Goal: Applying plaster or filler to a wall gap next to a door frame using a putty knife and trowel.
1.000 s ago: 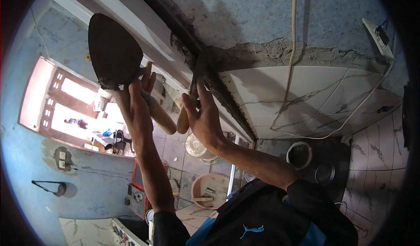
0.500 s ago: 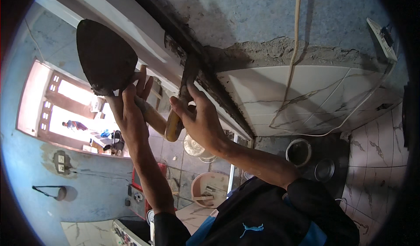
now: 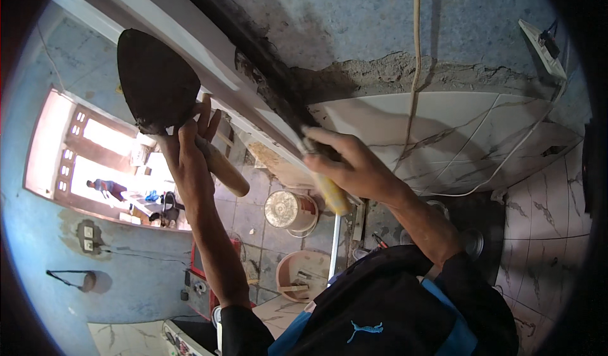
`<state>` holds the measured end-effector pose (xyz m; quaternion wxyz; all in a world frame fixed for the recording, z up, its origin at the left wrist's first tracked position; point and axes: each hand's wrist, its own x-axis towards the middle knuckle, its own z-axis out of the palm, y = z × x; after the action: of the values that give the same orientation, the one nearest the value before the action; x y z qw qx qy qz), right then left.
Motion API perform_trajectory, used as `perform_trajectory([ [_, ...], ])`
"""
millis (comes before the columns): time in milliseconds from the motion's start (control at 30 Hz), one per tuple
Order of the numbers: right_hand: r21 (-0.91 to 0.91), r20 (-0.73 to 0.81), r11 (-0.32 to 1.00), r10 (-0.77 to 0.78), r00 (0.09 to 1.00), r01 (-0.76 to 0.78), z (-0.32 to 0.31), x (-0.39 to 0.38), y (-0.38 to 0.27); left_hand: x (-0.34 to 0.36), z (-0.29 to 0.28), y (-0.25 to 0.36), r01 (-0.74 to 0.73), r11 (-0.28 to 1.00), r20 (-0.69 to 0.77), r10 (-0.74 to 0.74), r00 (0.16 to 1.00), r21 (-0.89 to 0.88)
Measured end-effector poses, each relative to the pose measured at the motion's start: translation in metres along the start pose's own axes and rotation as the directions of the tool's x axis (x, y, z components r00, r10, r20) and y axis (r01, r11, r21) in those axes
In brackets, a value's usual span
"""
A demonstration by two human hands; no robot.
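My left hand [image 3: 190, 142] grips a broad, rounded-triangle trowel [image 3: 156, 77] by its wooden handle; the dark blade is raised beside the white frame [image 3: 196, 30]. My right hand [image 3: 351, 169] is closed on a narrow tool with a yellow handle [image 3: 335, 198], its dark blade angled up along the dark mortar strip [image 3: 272, 71] next to the frame. That blade is partly blurred and hidden by my fingers, so I cannot tell whether it touches the strip. Right of the strip are rough cement and marbled white tiles [image 3: 468, 125].
A beige cord [image 3: 416, 39] hangs down the wall near a loose socket plate [image 3: 541, 52]. Below are a bucket [image 3: 288, 210], a pink tub [image 3: 297, 274] and a red object [image 3: 197, 251]. At left is a window opening [image 3: 47, 141], with a person [image 3: 104, 188] beyond it.
My right hand and its tool have swung rightward and down along the strip, away from my left hand, uncovering the bucket. The trowel has shifted slightly left and down since the earliest frame.
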<state>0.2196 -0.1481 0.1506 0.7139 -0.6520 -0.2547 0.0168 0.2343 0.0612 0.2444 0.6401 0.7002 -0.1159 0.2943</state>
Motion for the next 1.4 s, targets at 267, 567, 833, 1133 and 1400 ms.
perform_trajectory([
  [267, -0.537, -0.026, 0.771, -0.421, 0.907, 0.343, -0.025, 0.021, 0.040, -0.002, 0.007, -0.001, -0.024, 0.999, -0.001, 0.024, 1.000, -0.021],
  [567, -0.446, 0.054, 0.852, -0.280, 0.959, 0.274, -0.048, 0.040, 0.054, -0.004, 0.014, 0.006, -0.015, 0.999, -0.018, 0.016, 1.000, 0.047],
  [833, -0.499, 0.036, 0.814, -0.324, 0.945, 0.298, -0.049, 0.021, 0.098, -0.004, 0.018, 0.006, -0.013, 0.999, -0.024, 0.014, 1.000, 0.047],
  [1133, -0.231, 0.066, 0.969, -0.068, 0.995, 0.082, -0.038, -0.015, 0.075, -0.005, 0.012, 0.006, -0.006, 0.997, -0.026, 0.008, 1.000, 0.074],
  [1400, 0.146, -0.336, 0.989, 0.033, 0.941, 0.018, 0.045, 0.007, 0.034, -0.004, 0.014, 0.005, -0.010, 1.000, -0.049, 0.012, 0.999, 0.028],
])
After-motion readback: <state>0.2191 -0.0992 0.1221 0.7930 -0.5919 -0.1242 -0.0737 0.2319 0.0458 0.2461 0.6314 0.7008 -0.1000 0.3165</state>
